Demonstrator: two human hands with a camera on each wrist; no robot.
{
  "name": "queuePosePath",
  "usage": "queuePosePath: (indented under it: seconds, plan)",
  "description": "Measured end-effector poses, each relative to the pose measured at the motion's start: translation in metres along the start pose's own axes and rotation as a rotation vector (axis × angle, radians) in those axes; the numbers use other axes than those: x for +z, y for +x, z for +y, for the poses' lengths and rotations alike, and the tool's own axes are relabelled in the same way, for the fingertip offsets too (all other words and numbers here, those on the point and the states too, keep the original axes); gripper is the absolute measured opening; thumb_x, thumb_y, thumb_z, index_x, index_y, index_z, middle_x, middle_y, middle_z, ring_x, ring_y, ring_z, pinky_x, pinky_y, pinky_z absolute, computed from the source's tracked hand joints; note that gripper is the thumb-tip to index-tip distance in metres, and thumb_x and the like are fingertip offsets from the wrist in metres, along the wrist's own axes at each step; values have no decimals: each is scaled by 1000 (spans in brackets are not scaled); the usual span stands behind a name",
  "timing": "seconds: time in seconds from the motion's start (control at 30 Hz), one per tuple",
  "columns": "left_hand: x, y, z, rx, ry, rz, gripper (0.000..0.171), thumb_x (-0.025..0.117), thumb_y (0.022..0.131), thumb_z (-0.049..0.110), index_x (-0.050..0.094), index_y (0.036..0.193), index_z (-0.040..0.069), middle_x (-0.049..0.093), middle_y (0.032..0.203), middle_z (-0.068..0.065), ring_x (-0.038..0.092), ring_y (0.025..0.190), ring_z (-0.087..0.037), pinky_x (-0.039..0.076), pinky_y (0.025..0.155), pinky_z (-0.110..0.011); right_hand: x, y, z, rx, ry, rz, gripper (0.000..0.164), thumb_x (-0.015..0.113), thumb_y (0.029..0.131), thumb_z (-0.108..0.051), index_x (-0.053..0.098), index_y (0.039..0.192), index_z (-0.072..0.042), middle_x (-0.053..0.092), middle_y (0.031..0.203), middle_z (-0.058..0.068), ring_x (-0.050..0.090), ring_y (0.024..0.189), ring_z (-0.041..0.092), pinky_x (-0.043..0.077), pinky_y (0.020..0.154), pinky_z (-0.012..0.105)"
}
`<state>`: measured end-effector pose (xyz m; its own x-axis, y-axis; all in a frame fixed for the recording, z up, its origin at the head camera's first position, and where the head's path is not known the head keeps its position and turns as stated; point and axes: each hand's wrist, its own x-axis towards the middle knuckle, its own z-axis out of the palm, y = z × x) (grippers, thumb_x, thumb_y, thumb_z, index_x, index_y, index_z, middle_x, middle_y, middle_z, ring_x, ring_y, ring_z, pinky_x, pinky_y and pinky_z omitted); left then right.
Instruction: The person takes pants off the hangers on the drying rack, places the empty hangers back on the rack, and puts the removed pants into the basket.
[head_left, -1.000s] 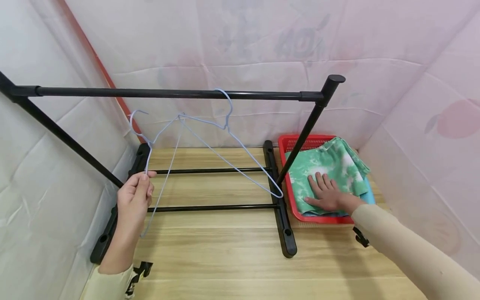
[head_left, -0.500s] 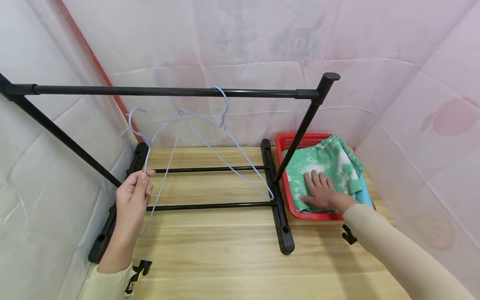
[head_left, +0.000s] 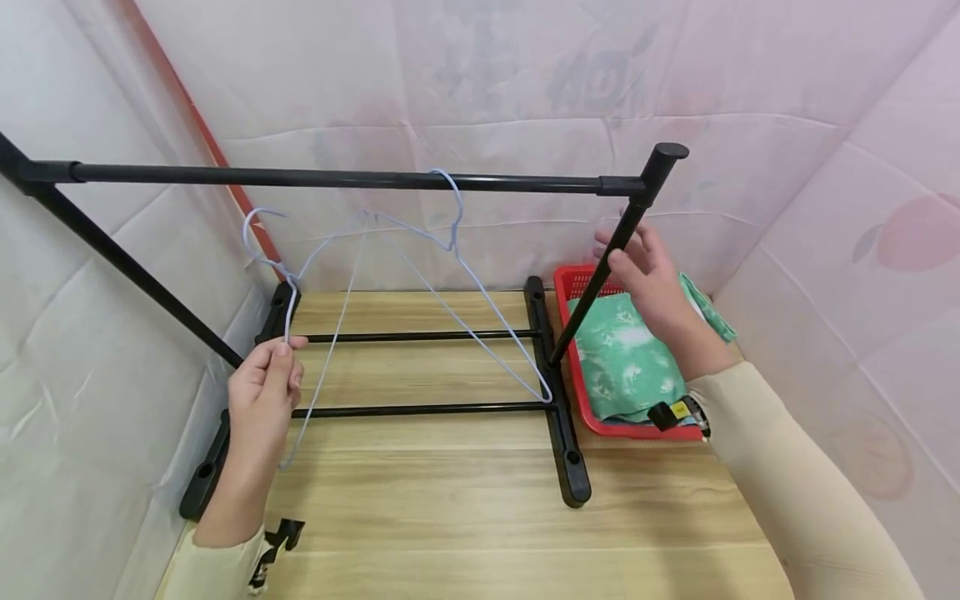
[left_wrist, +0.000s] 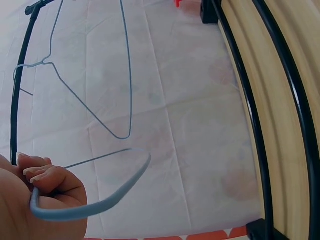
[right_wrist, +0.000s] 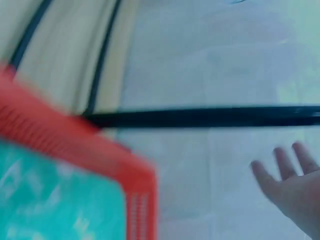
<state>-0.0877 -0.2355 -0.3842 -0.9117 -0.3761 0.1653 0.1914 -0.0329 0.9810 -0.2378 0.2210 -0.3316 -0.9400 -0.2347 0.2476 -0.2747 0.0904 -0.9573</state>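
My left hand [head_left: 262, 383] pinches a pale blue wire hanger [head_left: 288, 312] by one side, its hook pointing up below the rack's top bar. The left wrist view shows the fingers curled round the hanger's wire [left_wrist: 100, 206]. A second blue hanger [head_left: 491, 304] hangs by its hook from the black top bar [head_left: 337, 177]. My right hand [head_left: 654, 279] is raised over the red basket [head_left: 573, 358], fingers spread and holding nothing. In the head view it overlaps the slanted right post [head_left: 596, 283]; the right wrist view shows the fingers [right_wrist: 285, 165] apart from that post. Folded green-and-white cloth [head_left: 626, 350] fills the basket.
The black rack's feet [head_left: 566, 450] stand on a wood-look surface [head_left: 420, 517], joined by two low crossbars [head_left: 420, 411]. Pale sheet walls [head_left: 510, 83] enclose the back and both sides. The basket stands right beside the rack's right foot.
My right hand has lifted off the green cloth and moved up and back to beside the right post. The left hand keeps its grip on the hanger, nearly still.
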Motion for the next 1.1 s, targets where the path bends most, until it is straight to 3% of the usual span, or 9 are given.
queuePosePath:
  seconds: [0.1,0.2,0.4,0.53,0.73,0.97,1.1]
  plan:
    - [2,0,2,8,-39,2,30,52,105,26,64,107,-1,45,66,-2,36,52,-9,26,42,-22,7,9,-7,-91,147,2,57,55,102,-6,35,153,-22,65,127,14,67,111,21,51,98,26]
    - [4,0,5,17,-74,2,30,53,104,26,64,106,-2,45,66,-3,37,53,-10,26,42,-20,12,12,-7,-88,208,15,52,58,100,-5,41,149,-17,71,106,11,70,93,21,54,92,26]
    - [7,1,15,54,-81,-6,31,52,104,27,64,107,-2,45,67,-3,37,54,-11,27,43,-19,13,8,-1,-8,121,97,28,65,98,-14,60,125,-8,57,82,5,51,73,25,49,72,30]
    - [9,3,20,61,-98,-10,30,52,104,26,64,106,-2,45,66,-3,35,52,-11,24,42,-22,13,7,4,-30,132,88,8,63,99,-15,58,100,-8,51,75,7,44,69,27,45,66,31]
    - [10,7,26,92,-114,-13,31,53,104,24,64,105,-4,45,65,-3,33,50,-11,20,40,-24,18,10,7,-72,186,64,25,59,101,-12,47,79,-9,40,66,11,38,66,30,39,63,34]
    - [10,13,34,125,-139,-7,31,54,104,23,65,105,-7,46,64,-3,34,51,-12,20,40,-22,21,11,11,-87,261,53,27,57,101,-6,44,77,-9,36,65,9,31,64,30,29,61,37]
    - [10,17,35,122,-156,-5,30,54,103,21,65,104,-7,46,63,-3,34,50,-11,20,40,-21,23,12,11,-93,294,67,25,50,103,-6,46,78,-8,40,64,8,35,62,27,32,60,34]
